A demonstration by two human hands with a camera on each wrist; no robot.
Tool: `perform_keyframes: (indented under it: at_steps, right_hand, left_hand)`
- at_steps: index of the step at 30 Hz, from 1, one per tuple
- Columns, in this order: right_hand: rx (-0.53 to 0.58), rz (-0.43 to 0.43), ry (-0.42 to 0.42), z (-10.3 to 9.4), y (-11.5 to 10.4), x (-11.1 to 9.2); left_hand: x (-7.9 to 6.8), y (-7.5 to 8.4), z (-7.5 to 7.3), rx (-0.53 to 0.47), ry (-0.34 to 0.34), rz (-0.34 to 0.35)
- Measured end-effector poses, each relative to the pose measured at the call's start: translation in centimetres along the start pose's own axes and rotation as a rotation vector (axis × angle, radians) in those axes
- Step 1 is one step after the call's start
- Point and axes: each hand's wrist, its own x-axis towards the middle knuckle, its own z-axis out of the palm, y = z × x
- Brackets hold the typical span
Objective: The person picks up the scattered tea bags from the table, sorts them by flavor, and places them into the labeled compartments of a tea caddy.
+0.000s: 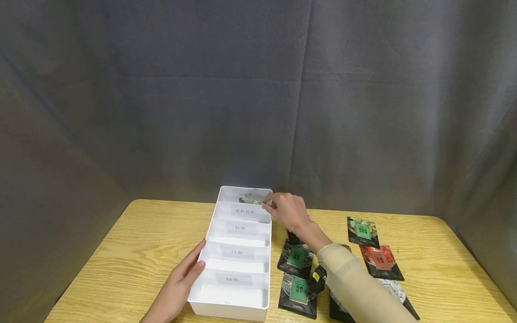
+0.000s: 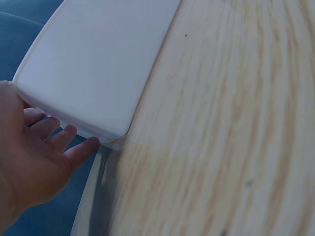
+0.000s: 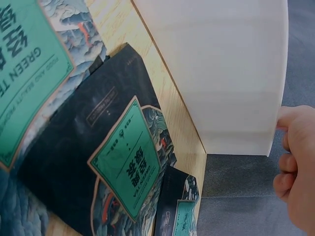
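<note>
Closest thing: pale sleeve (image 1: 359, 278) of the right arm, reaching in from the bottom edge and blocking part of the worktop (image 1: 161, 251).
Right hand (image 1: 287, 210): pinching a small packet (image 1: 250, 201) by its right end, thumb meeting fingertips; right-wrist view is showing the other fingers curling in, the packet being hidden there.
Pinched packet: sitting inside the rearmost compartment of the white box (image 1: 228, 311), only a green-and-dark strip showing above the divider; lower part hidden.
Left hand (image 1: 177, 281): touching the box's left side toward the front; left-wrist view is showing fingers slightly spread, tips lying against the white plastic.
White box: standing lengthwise, five compartments running front to back, paper labels with dark characters marking them.
Just right of box: front green-label packet (image 1: 298, 291) and second green-label packet (image 1: 296, 256) lying in a column; right-wrist view is showing "GREEN TEA" print.
Farther right: back green-label packet (image 1: 362, 231) lying near the rear, red-label packet (image 1: 381, 264) lying just in front of it, white-patterned packet (image 1: 393, 288) lying partly behind the sleeve.
By the forearm: black device (image 1: 317, 280) showing a yellow patch.
Backdrop: grey curtain (image 1: 202, 112) hanging behind the worktop.
</note>
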Motion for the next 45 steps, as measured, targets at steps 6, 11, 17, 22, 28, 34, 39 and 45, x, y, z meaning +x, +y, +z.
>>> perform_keyframes:
  at_steps: [6,11,17,22,28,34,39,45]
  right_hand:
    - [0.048,0.03,-0.016,-0.1,0.1,-0.1]
    - [0.074,0.039,-0.018,-0.2,0.2,-0.2]
    - [0.092,0.047,-0.035,-0.4,0.4,-0.3]
    - [0.139,0.044,-0.018,-1.1,0.7,-0.6]
    - [0.202,0.068,-0.015,-2.5,1.9,-1.4]
    - [0.238,0.143,-0.054,-3.6,3.7,-2.3]
    - [0.247,0.181,-0.057,-4.5,5.4,-3.0]
    - [0.232,0.211,-0.081,-5.5,7.4,-4.1]
  left_hand:
    - [0.0,0.1,0.0,0.002,0.002,0.006]
    - [0.0,0.0,0.0,0.008,-0.001,0.01]
    - [0.0,-0.1,0.0,0.007,0.0,0.002]
    - [-0.1,-0.1,0.0,0.0,-0.002,-0.007]
    - [-0.1,-0.1,0.0,-0.011,-0.005,-0.003]
    - [0.0,0.0,0.0,-0.014,-0.006,-0.001]
    - [0.1,0.0,0.1,-0.018,0.0,-0.006]
    - [0.1,-0.1,0.1,-0.024,-0.001,-0.018]
